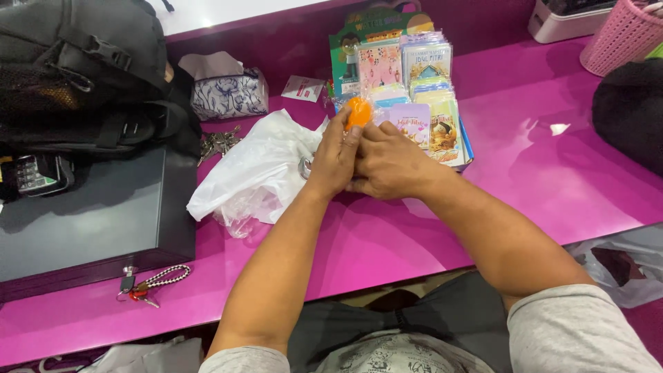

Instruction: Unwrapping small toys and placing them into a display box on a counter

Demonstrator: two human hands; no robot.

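Left hand [336, 157] and right hand [388, 164] pressed together over the magenta counter [539, 179], fingers pointing away from the body. Small orange object [358, 112] pinched at the fingertips of the left hand, wrapped in crinkled clear film, poking up just past both hands. Right hand curled against the left, knuckles up, fingers tucked under; whether gripping the film or only steadying the left hand, impossible to tell.

Just left of the left hand: a crumpled white plastic bag [259, 169], touching the wrist area, with a bit of something metallic showing between bag and hand. Beyond the bag, farther left: a bunch of keys [219, 143] and a white pouch with blue flower print [228, 93].

Directly beyond the fingertips: a display stand of small colourful packets [421, 90], the nearest rows just beside the right hand.

Far left of both hands: a black cash box [90, 214] with a key on a braided lanyard [148, 282] in its lock, a black backpack [83, 65] resting on top.

Well to the right: a pink basket [621, 38] and a dark rounded object [632, 110] at the frame edge.
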